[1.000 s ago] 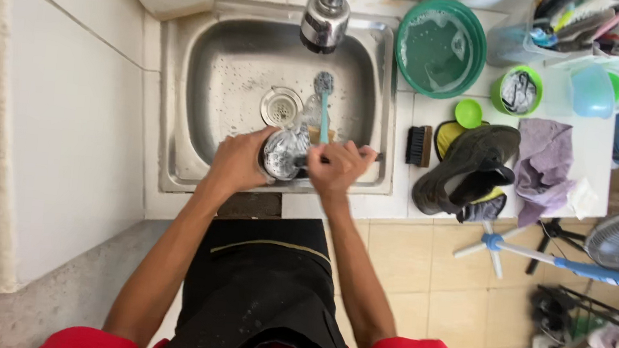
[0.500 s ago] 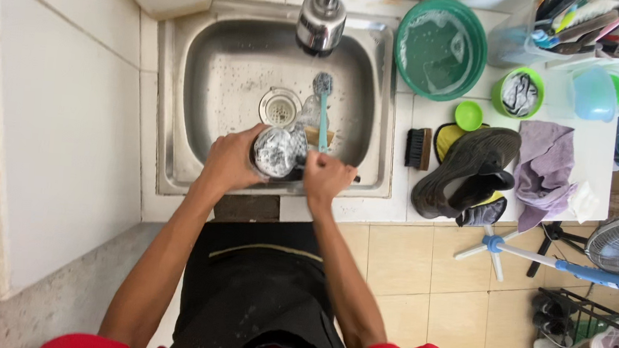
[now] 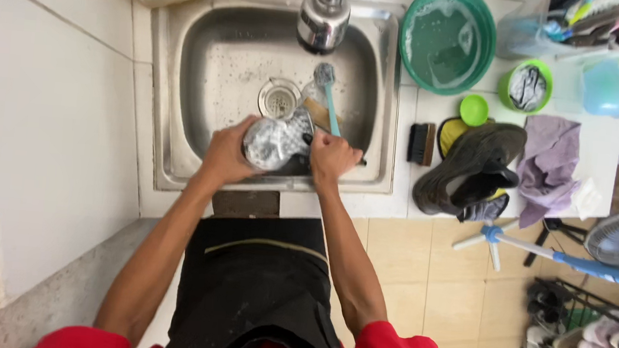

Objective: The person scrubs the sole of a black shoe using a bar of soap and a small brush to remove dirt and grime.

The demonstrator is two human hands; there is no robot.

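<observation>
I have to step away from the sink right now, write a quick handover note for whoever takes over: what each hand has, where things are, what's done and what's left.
Left hand: grips the soapy shoe, sole up, over the sink's front edge.
Right hand: closed on a teal brush, held against the shoe.
Nearby: second dark shoe and a small black brush on the counter to the right; green basin of sudsy water behind them.
Done: held shoe is lathered.
Left: suds not yet rinsed off; the second shoe looks unwashed, though that is hard to tell.

The right hand (image 3: 332,158) hides the near end of the soapy shoe (image 3: 276,143); its grip cannot be made out.
</observation>
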